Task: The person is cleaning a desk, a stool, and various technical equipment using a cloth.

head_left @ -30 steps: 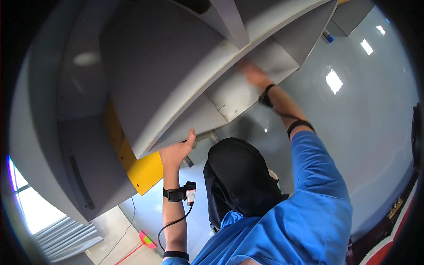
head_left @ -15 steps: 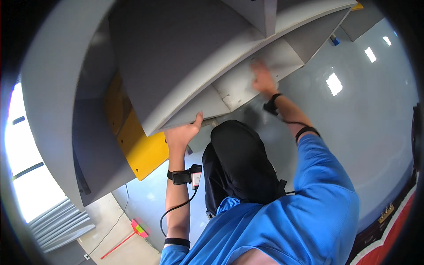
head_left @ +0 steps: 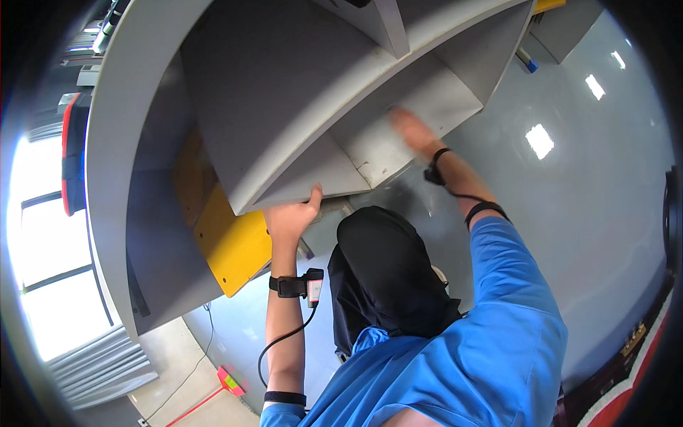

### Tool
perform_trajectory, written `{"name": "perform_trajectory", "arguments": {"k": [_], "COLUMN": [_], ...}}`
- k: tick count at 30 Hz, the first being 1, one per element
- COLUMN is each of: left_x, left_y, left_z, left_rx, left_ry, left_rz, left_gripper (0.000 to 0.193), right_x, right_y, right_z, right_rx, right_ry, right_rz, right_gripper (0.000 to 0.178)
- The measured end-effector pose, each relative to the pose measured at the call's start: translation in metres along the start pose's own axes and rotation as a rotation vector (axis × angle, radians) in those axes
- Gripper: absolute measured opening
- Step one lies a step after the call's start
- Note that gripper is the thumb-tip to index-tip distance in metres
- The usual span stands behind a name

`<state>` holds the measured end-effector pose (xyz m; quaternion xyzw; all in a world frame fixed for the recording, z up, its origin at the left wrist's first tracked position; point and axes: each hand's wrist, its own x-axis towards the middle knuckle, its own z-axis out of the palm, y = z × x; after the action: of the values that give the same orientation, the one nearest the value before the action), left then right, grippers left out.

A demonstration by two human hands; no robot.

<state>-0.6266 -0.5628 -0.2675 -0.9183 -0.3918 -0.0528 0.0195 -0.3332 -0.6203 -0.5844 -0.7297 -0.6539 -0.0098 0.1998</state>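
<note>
A grey curved shelf unit (head_left: pixel 284 107) fills the top of the view. Under its bowed top board is an open lower compartment (head_left: pixel 370 153) with a scuffed pale panel. At the compartment's left corner, my left hand (head_left: pixel 288 219) grips the board's edge. The thumb points up along the front, while the other fingers are mostly hidden beneath. My right hand (head_left: pixel 415 134) reaches into the compartment, close to the pale panel. It is smeared by motion, so I cannot tell whether its fingers touch the panel or hold anything.
A yellow board (head_left: pixel 231 245) stands left of my left hand. My knee in black trousers (head_left: pixel 384 263) rises below the shelf. A blue-tipped leg (head_left: pixel 530 64) stands at the upper right on the shiny grey floor (head_left: pixel 569 206). A red dustpan or broom (head_left: pixel 230 382) lies at the lower left.
My right hand has shifted slightly left and farther into the compartment. My left hand keeps its grip. The view has turned a little, so more of the window side shows.
</note>
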Motion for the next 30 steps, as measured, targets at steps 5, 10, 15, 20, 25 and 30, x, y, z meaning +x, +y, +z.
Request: {"name": "perform_trajectory", "arguments": {"k": [5, 10, 15, 20, 25, 30], "left_x": [0.002, -0.005, 0.007, -0.001, 0.002, 0.006], "left_y": [0.003, -0.005, 0.022, 0.009, 0.007, -0.003], "left_z": [-0.001, -0.003, -0.002, -0.004, -0.009, 0.000], "left_rx": [-0.004, 0.006, -0.090, -0.044, -0.098, -0.057], "left_ry": [-0.014, -0.056, -0.006, 0.020, -0.104, -0.278], "left_rz": [0.017, -0.071, 0.013, 0.003, -0.058, -0.138], "left_gripper": [0.042, 0.037, 0.035, 0.034, 0.040, 0.042], "right_x": [-0.006, 0.034, 0.073, 0.082, 0.037, -0.058], "right_y": [0.125, 0.085, 0.050, -0.119, -0.088, -0.022], "right_z": [-0.059, -0.047, 0.022, 0.048, 0.006, -0.061], "right_rx": [-0.407, -0.125, 0.945, 0.607, 0.495, 0.612], "right_ry": [-0.111, -0.049, 0.080, -0.198, -0.268, -0.101], "right_rz": [0.281, 0.505, 0.444, 0.119, -0.274, 0.100], "right_gripper": [0.061, 0.066, 0.075, 0.074, 0.073, 0.068]}}
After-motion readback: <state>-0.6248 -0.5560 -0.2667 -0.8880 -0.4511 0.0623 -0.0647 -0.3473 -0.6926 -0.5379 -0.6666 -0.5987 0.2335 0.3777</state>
